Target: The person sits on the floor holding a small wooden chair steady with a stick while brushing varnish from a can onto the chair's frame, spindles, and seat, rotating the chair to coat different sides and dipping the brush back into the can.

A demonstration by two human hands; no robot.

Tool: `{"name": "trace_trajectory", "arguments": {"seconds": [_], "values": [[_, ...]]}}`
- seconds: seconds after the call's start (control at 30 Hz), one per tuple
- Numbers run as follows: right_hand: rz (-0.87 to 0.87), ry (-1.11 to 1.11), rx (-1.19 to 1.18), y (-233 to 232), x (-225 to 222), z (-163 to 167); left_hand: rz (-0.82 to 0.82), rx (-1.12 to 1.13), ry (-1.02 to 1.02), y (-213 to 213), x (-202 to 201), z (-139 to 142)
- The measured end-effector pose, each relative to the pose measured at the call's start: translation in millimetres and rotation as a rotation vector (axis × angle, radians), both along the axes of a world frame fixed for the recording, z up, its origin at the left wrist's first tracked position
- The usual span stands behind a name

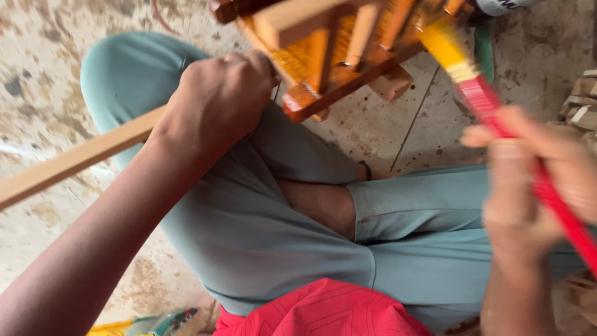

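Clamping wooden frame (336, 56) edge, left hand (217, 99); right hand (528, 180) grip closed round red brush (497, 118), bristles at frame corner

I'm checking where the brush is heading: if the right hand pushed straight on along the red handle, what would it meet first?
Most likely the wooden frame: the right hand aims the paintbrush up-left, its yellow bristles already at the varnished slats. The picture is blurred, so contact isn't certain.

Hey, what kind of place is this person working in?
Probably an informal woodworking or furniture-finishing spot, worked on the floor. A red-handled paintbrush meets a varnished wooden frame, offcut wood pieces lie stacked nearby, and the concrete floor is stained.
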State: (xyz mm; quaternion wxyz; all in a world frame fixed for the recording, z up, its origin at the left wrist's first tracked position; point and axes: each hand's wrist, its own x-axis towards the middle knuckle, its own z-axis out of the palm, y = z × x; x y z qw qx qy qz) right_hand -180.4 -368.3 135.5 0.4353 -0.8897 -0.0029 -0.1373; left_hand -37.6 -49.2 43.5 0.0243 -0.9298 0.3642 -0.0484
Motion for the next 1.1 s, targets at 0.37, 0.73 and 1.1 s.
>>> {"name": "trace_trajectory", "arguments": {"seconds": [0.37,0.73,1.1], "values": [[0.171,0.046,0.062,-24.7,29.4,-3.4,0.024,-0.027,0.176,0.4,4.3,7.2],[0.307,0.001,-0.125,-48.2,50.8,-9.8,0.095,-0.102,0.326,1.9,7.6,11.9],[0.184,0.132,0.073,-46.9,57.8,-16.1,0.168,-0.139,0.463,-1.9,11.0,21.4]]}}
